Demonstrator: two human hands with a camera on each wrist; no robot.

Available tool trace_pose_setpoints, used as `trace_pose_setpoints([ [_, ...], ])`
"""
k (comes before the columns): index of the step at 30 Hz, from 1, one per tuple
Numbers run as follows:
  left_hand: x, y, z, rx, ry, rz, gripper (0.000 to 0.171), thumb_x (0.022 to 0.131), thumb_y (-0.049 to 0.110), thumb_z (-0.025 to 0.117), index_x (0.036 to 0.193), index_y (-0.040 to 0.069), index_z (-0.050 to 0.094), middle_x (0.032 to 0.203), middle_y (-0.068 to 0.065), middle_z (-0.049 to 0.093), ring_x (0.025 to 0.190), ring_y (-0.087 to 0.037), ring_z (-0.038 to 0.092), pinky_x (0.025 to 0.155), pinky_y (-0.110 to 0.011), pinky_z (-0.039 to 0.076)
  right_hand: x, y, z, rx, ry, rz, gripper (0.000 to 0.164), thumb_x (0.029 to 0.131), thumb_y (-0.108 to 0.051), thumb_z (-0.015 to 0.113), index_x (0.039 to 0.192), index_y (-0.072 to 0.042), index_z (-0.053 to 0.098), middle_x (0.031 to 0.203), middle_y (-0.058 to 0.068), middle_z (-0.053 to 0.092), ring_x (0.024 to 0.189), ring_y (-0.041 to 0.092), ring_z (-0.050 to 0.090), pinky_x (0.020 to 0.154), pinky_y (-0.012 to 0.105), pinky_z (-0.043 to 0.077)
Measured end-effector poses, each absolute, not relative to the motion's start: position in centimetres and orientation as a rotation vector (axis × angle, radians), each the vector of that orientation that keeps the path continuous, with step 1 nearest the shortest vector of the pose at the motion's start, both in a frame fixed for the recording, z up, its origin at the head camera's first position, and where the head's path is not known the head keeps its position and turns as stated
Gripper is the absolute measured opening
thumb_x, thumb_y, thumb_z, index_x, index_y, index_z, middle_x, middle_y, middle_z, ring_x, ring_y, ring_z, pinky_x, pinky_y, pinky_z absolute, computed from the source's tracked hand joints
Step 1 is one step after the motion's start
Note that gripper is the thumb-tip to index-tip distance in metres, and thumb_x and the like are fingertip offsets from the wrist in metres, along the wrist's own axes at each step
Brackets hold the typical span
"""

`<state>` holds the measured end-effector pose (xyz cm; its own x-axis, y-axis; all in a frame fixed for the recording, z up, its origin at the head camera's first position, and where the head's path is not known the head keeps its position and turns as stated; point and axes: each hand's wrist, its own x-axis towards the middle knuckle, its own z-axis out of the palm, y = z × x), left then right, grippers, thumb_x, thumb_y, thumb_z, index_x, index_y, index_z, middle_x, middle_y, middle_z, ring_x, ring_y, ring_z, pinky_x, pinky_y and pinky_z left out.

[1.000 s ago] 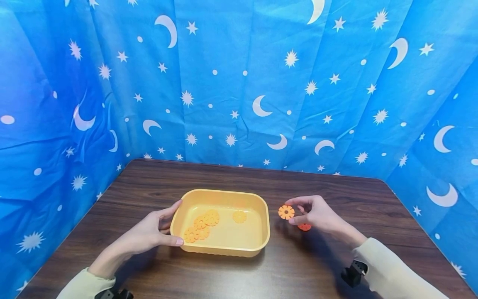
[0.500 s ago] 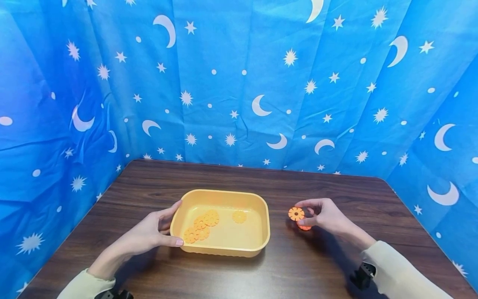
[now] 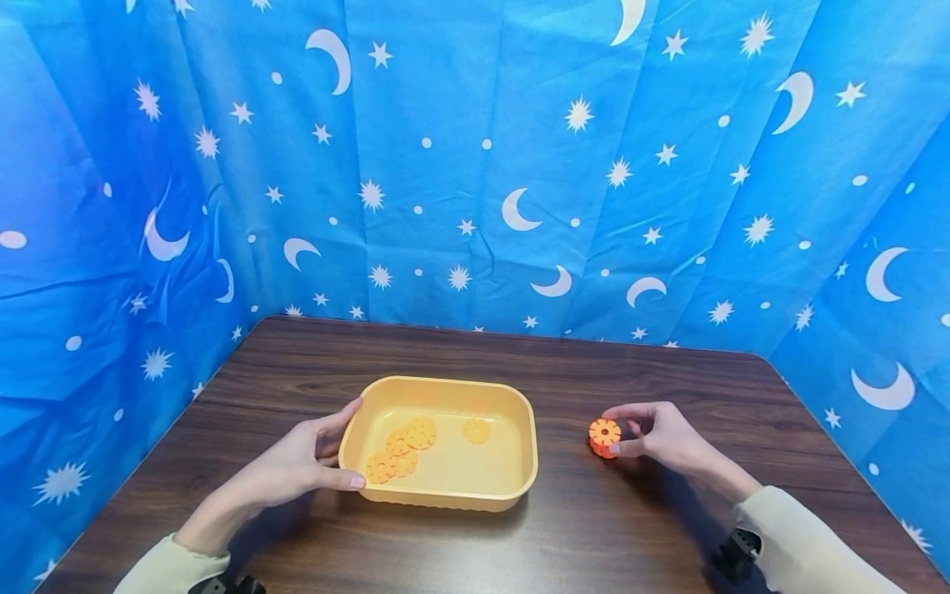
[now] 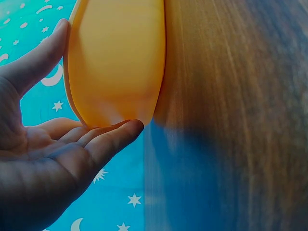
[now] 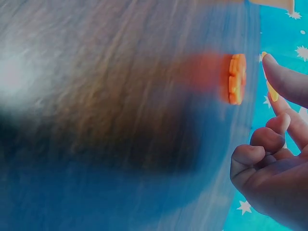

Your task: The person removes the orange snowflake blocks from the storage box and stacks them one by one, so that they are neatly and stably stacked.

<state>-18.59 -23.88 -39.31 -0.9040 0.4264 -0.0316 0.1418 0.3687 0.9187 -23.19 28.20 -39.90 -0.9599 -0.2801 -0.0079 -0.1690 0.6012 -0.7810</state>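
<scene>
Head: red stack (image 3: 604, 452) partly behind orange disc (image 3: 598, 431)

Hiding part of the red disc (image 3: 602, 452), right of the yellow tray (image 3: 475, 475), behind the orange disc (image 3: 604, 424); cropping the tray at the left wrist view's top; blurring the worktop (image 5: 110, 72) in the right wrist view.

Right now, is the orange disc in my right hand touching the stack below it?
No, the right wrist view shows a gap between the held disc and the orange stack below.
</scene>
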Motion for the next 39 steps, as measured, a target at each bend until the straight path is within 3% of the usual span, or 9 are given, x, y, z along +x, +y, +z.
trace_pose_setpoints([
  [4, -18.6, -23.9, -39.3, 0.499, 2.367, 1.550, 0.110, 0.084, 0.018, 0.091, 0.165, -0.004, 0.020, 0.169, -0.029, 0.021, 0.146, -0.050, 0.038, 0.113, -0.049, 0.043, -22.9, 28.3, -39.9, -0.334, 2.695, -1.273, 0.045, 0.085, -0.008, 0.087, 0.127, 0.001, 0.073, 0.117, 0.015, 0.070, 0.101, 0.031, 0.050, 0.078, 0.038, 0.039],
  [9, -18.6, -23.9, -39.2, 0.486, 2.374, 1.541, 0.110, 0.084, 0.019, 0.091, 0.165, -0.003, 0.020, 0.169, -0.029, 0.022, 0.147, -0.050, 0.038, 0.113, -0.052, 0.043, -22.8, 28.3, -40.0, -0.319, 2.683, -1.280, 0.047, 0.084, -0.008, 0.088, 0.127, 0.001, 0.073, 0.104, 0.013, 0.066, 0.094, 0.030, 0.050, 0.073, 0.036, 0.040],
  [14, -18.5, -23.8, -39.1, 0.489, 2.381, 1.536, 0.110, 0.084, 0.020, 0.091, 0.166, -0.003, 0.021, 0.169, -0.029, 0.023, 0.147, -0.050, 0.038, 0.114, -0.053, 0.042, -22.9, 28.5, -40.2, -0.356, 2.695, -1.268, 0.045, 0.084, -0.005, 0.087, 0.126, 0.004, 0.073, 0.114, 0.015, 0.070, 0.095, 0.029, 0.051, 0.074, 0.036, 0.040],
  [17, -18.5, -23.8, -39.1, 0.492, 2.382, 1.535, 0.110, 0.084, 0.019, 0.091, 0.166, -0.003, 0.020, 0.169, -0.029, 0.022, 0.146, -0.050, 0.038, 0.114, -0.054, 0.041, -22.9, 28.5, -40.4, -0.353, 2.698, -1.265, 0.045, 0.084, -0.004, 0.087, 0.125, 0.005, 0.073, 0.106, 0.014, 0.070, 0.091, 0.027, 0.051, 0.073, 0.035, 0.039],
  [22, -18.5, -23.8, -39.1, 0.484, 2.388, 1.533, 0.110, 0.084, 0.019, 0.091, 0.165, -0.003, 0.020, 0.169, -0.030, 0.021, 0.146, -0.051, 0.038, 0.114, -0.054, 0.041, -23.0, 28.6, -40.8, -0.338, 2.686, -1.277, 0.046, 0.083, -0.001, 0.087, 0.125, 0.007, 0.072, 0.083, 0.008, 0.055, 0.080, 0.025, 0.048, 0.065, 0.029, 0.036],
  [27, -18.5, -23.8, -39.0, 0.484, 2.390, 1.535, 0.110, 0.084, 0.018, 0.091, 0.165, -0.003, 0.020, 0.169, -0.030, 0.021, 0.146, -0.051, 0.037, 0.114, -0.054, 0.041, -23.2, 28.6, -41.0, -0.334, 2.680, -1.282, 0.046, 0.083, 0.000, 0.087, 0.125, 0.007, 0.071, 0.079, 0.006, 0.049, 0.077, 0.024, 0.047, 0.062, 0.028, 0.035],
  [39, -18.6, -23.8, -39.3, 0.480, 2.384, 1.542, 0.110, 0.084, 0.018, 0.091, 0.166, -0.003, 0.021, 0.169, -0.029, 0.022, 0.146, -0.051, 0.039, 0.113, -0.053, 0.043, -22.9, 28.4, -41.0, -0.344, 2.681, -1.290, 0.046, 0.081, 0.002, 0.088, 0.123, 0.009, 0.072, 0.080, 0.007, 0.050, 0.077, 0.024, 0.046, 0.059, 0.026, 0.035],
])
